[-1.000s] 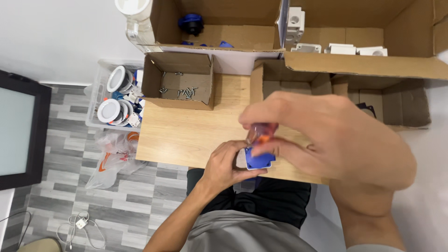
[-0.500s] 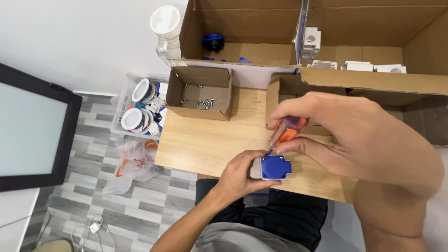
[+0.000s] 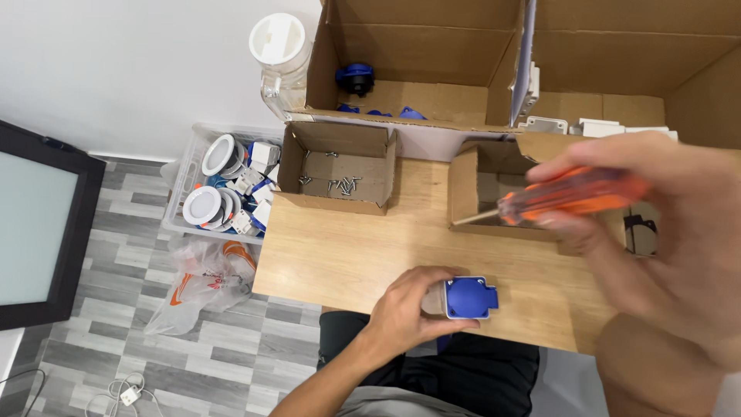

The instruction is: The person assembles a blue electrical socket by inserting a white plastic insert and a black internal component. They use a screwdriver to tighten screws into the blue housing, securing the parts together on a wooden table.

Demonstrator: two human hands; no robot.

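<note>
Gripping with my left hand (image 3: 405,309), I hold a blue socket housing (image 3: 468,297) against the wooden surface (image 3: 363,247), fingers curled around its pale rear part and its blue face turned up toward me. It sits near the front edge of the surface, just above my lap. My right hand (image 3: 679,232) is raised closer to the camera and blurred; its grip is closed around the orange handle of a screwdriver (image 3: 571,194), whose thin metal shaft points left and slightly down, ending over a small open cardboard box (image 3: 494,189). The screwdriver tip is well apart from the socket housing, up and to the right of it.

Further left on the surface stands another small cardboard box (image 3: 337,166) with loose screws (image 3: 340,184) scattered on its bottom. Behind both runs a large cardboard carton (image 3: 432,54), divided in two: the left compartment holds blue parts (image 3: 355,77), the right one white parts (image 3: 594,125). A clear jar with a white lid (image 3: 278,46) stands at the carton's left corner. On the floor to the left sit a clear plastic bin (image 3: 185,185) of round white fittings (image 3: 204,207), a crumpled plastic bag (image 3: 204,282), and a dark framed panel (image 3: 38,224) leaning at the edge of view.
</note>
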